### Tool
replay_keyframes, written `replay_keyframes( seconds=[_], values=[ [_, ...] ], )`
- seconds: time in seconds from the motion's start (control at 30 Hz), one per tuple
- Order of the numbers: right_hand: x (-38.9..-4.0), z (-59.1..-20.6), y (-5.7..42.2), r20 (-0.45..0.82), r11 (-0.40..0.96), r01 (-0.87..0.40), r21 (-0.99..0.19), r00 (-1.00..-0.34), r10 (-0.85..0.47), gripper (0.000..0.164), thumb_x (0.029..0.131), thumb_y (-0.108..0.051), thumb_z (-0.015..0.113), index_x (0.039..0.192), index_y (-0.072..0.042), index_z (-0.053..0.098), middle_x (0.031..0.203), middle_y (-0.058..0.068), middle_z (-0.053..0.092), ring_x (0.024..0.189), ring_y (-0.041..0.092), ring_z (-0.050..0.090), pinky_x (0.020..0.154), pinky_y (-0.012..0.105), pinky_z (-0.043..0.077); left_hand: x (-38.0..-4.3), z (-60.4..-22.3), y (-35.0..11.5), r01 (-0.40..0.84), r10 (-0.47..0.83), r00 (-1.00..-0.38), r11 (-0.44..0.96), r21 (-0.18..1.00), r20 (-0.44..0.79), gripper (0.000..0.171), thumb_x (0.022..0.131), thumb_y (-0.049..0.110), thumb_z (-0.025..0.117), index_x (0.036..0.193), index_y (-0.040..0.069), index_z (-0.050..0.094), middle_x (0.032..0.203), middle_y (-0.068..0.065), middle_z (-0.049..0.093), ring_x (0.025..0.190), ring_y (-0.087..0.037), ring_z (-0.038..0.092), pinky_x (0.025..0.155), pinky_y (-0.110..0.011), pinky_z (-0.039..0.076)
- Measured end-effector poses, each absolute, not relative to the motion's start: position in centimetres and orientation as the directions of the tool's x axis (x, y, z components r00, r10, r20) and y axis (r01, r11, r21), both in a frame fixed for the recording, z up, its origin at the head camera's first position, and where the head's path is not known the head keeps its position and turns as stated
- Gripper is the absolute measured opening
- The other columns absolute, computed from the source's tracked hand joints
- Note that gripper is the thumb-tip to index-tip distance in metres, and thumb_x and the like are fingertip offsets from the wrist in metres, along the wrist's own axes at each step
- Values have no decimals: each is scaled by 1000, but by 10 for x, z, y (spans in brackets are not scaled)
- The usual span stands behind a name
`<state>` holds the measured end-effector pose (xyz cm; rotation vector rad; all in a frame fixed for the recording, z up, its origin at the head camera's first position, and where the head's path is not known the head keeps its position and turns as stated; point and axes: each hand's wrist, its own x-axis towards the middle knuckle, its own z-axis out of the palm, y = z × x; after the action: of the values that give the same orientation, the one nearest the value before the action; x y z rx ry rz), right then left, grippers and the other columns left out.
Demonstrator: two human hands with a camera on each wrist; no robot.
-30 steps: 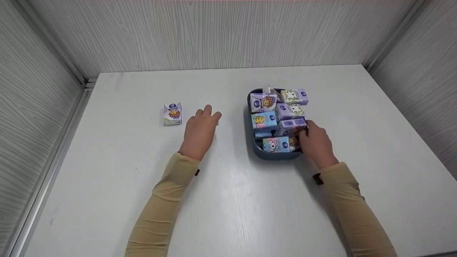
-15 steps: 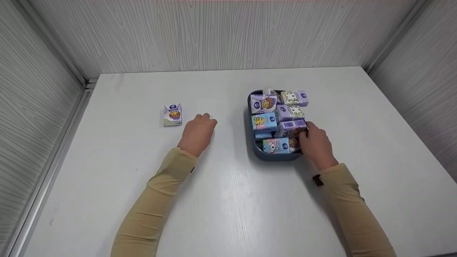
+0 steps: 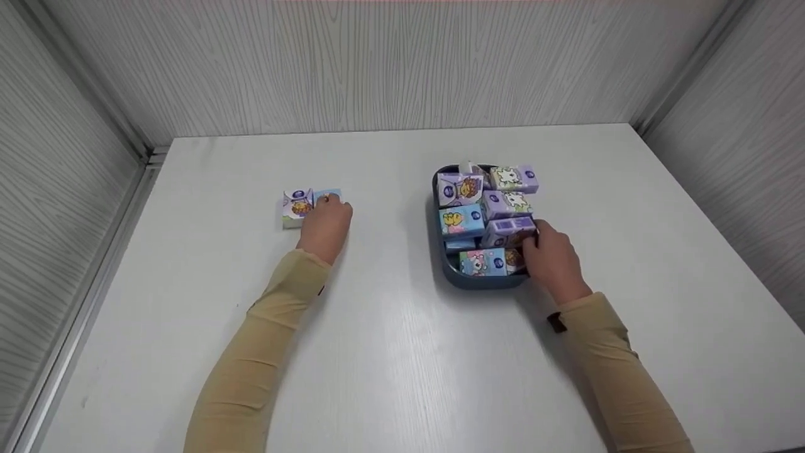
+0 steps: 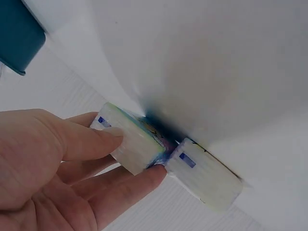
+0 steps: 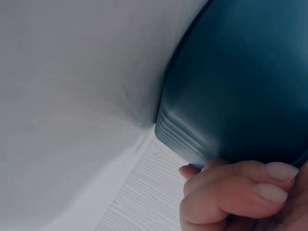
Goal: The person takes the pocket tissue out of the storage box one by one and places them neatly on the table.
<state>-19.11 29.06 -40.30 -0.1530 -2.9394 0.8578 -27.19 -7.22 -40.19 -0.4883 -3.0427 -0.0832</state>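
Observation:
In the head view my left hand point(image 3: 326, 228) pinches a small blue tissue pack point(image 3: 328, 194) beside a purple tissue pack point(image 3: 296, 207) on the table. The left wrist view has my thumb against the white end of the held pack point(image 4: 130, 139), fingers on its far side; one fingertip touches the neighbouring pack point(image 4: 204, 173). My right hand point(image 3: 556, 259) grips the right side of a dark teal bin point(image 3: 481, 282). Curled fingers point(image 5: 231, 192) show at the bin's wall point(image 5: 231, 91) in the right wrist view. Purple and blue tissue packs point(image 3: 462, 220) fill the bin.
The white table point(image 3: 377, 352) carries the bin right of centre and the two packs at the left. Pale wood-grain panels point(image 3: 402, 69) stand behind and on both sides. One purple pack point(image 3: 514, 178) juts past the bin's far right rim.
My left hand has moved left, bringing the blue tissue pack beside the purple one. The right hand keeps its hold on the bin. The head view has tipped slightly.

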Motion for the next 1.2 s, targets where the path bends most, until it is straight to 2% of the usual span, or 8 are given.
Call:
replay_keyframes(
  seconds=[0.13,0.33,0.53,0.63,0.83,0.97,1.2],
  values=[
    [-191,-403,291,39,838,78,-541,-992,117,46,98,-17,36,137,7,41,124,27,55,99,33,57,85,51,46,-273,-403,-75,295,294,-955,955,35,25,22,94,-7,52,111,-5,65,113,-26,58,105,-40,57,79,-52,52],
    [-191,-403,291,26,834,85,-546,-993,118,45,98,-17,36,137,6,42,126,27,55,106,35,57,88,52,45,-274,-404,-76,281,281,-960,959,20,0,25,95,-5,52,117,-4,63,121,-27,55,112,-41,53,83,-52,51],
    [-191,-403,291,31,832,86,-548,-992,122,45,98,-17,36,136,6,43,123,26,57,96,32,57,82,50,47,-272,-403,-74,296,295,-955,955,17,29,30,96,-5,48,124,-2,58,124,-27,52,113,-43,50,84,-54,48],
    [-191,-403,291,36,835,83,-545,-992,122,45,98,-18,36,135,6,43,121,26,57,93,32,57,80,49,47,-269,-400,-71,317,316,-947,948,16,66,31,95,-5,50,125,0,57,121,-25,53,111,-42,51,85,-54,46],
    [-191,-404,292,37,845,87,-528,-991,125,44,98,-17,37,136,6,43,121,27,57,97,34,59,83,52,47,-263,-391,-53,396,381,-906,916,55,185,25,92,-1,57,117,1,62,114,-22,56,103,-39,56,84,-50,48],
    [-191,-403,292,34,844,91,-529,-991,128,44,98,-17,37,136,6,43,121,28,57,99,35,58,84,52,46,-258,-380,-32,455,425,-878,883,112,220,26,94,6,57,120,3,61,115,-19,55,104,-35,55,84,-46,48],
    [-192,-403,292,39,841,86,-535,-991,127,44,98,-17,37,135,6,44,120,27,57,96,33,58,82,52,46,-244,-365,7,569,524,-805,815,110,280,31,96,16,57,124,5,57,121,-16,54,106,-30,56,87,-41,48]
  ],
)
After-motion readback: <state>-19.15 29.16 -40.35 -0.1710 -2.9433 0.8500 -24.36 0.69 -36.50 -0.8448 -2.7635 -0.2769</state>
